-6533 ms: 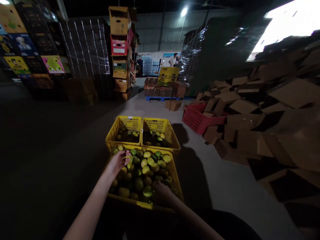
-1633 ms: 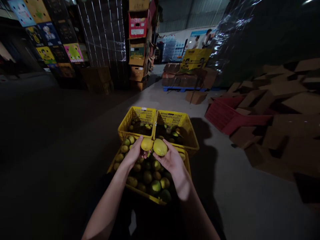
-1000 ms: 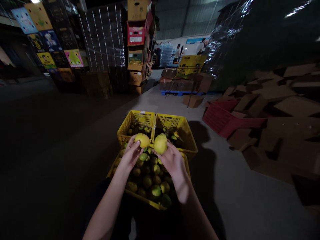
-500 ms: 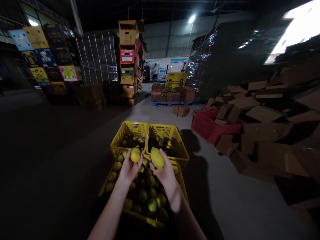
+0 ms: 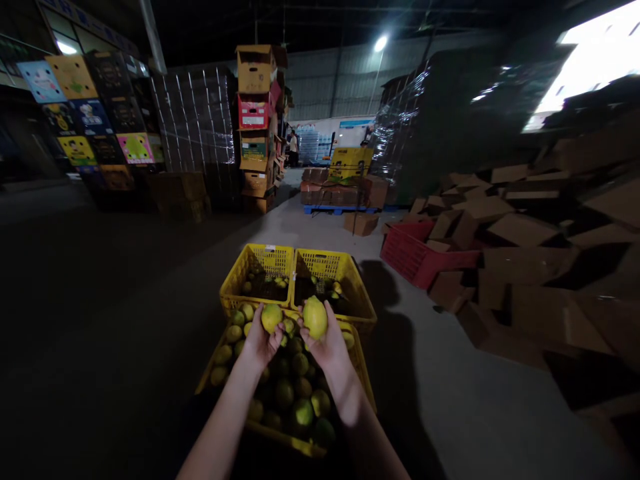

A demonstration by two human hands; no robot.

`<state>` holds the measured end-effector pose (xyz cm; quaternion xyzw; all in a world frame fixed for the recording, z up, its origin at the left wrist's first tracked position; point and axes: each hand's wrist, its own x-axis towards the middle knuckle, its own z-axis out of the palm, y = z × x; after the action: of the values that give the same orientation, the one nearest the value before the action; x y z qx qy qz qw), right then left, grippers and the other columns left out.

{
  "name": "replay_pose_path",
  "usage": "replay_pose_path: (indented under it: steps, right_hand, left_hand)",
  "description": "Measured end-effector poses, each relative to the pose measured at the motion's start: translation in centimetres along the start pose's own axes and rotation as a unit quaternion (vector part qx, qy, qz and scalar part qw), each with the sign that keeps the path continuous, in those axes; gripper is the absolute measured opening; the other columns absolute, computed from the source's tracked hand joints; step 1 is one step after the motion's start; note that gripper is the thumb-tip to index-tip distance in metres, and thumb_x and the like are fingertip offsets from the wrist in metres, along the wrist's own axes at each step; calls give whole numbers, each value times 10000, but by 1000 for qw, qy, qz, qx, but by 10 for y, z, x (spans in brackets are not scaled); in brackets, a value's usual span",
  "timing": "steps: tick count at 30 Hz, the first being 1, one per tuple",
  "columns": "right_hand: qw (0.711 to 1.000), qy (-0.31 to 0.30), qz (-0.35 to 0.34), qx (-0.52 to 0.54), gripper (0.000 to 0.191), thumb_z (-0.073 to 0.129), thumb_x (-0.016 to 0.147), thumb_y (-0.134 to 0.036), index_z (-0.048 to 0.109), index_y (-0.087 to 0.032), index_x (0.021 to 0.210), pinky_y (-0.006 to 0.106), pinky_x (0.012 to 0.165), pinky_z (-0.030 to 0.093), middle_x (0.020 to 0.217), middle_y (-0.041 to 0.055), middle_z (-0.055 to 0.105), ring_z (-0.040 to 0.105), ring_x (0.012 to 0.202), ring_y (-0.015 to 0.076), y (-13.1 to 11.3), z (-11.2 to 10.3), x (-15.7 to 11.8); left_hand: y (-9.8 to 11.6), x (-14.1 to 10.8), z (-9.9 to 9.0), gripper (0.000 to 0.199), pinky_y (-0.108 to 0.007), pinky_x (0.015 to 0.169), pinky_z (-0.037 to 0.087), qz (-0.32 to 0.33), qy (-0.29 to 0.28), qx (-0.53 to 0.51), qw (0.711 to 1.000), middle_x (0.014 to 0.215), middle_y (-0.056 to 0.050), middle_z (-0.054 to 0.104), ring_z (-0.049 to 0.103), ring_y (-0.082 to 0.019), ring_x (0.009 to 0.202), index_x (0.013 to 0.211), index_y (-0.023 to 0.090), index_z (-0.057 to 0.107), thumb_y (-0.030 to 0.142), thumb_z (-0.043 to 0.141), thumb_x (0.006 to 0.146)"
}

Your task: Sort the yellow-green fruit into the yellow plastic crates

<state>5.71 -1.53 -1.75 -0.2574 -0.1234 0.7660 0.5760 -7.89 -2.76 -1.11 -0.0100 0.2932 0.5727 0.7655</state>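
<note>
My left hand is closed around a yellow-green lemon, held up over the near crate. In my right hand is a larger, yellower lemon with a narrowed top end. The two fruits are side by side and apart. Below them stands a yellow plastic crate full of green and yellow fruit. My forearms hide part of its contents. Just beyond are two more yellow crates, the left one and the right one, each with some fruit low inside.
A red crate lies among a heap of flattened cardboard boxes on the right. Further back are a tall stack of cartons, a blue pallet with boxes, and wrapped stacks. A person stands far off.
Both lemons have been turned in my hands, and the right one now stands more upright. My hands stay over the near crate. The distant person has moved left.
</note>
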Motion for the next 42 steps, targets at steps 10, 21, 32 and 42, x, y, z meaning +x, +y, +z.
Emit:
replay_pose_path:
  steps: [10,21,32,42]
  right_hand:
    - [999,1,-5,-45,228,702,699,-441,623,-231,736,275,482,514,619,9,668,621,563,160,0,-10,6]
    - [996,-15,44,-80,208,639,741,-413,628,-210,695,252,472,488,590,39,677,600,498,147,1,-6,2]
    - [1000,0,-4,-21,135,711,694,-311,609,-233,735,299,704,599,674,3,708,686,698,174,2,-10,6]
    - [993,28,-42,-106,140,727,702,-286,622,-204,749,257,564,565,686,-7,681,636,607,142,7,0,1]
  left_hand:
    - [9,-3,-2,308,-117,365,429,-2,13,4,1000,643,-48,617,530,-62,413,859,105,583,257,334,960]
    - [6,0,-4,421,-145,323,311,28,-15,60,998,532,-2,517,372,-45,348,745,127,553,433,345,945]
    - [8,-1,-4,302,-169,460,487,38,7,6,999,720,-74,604,533,-97,537,834,143,593,270,338,933]
    - [4,6,-4,430,-157,435,458,30,20,70,997,637,-49,582,510,-79,463,820,97,615,429,379,957]
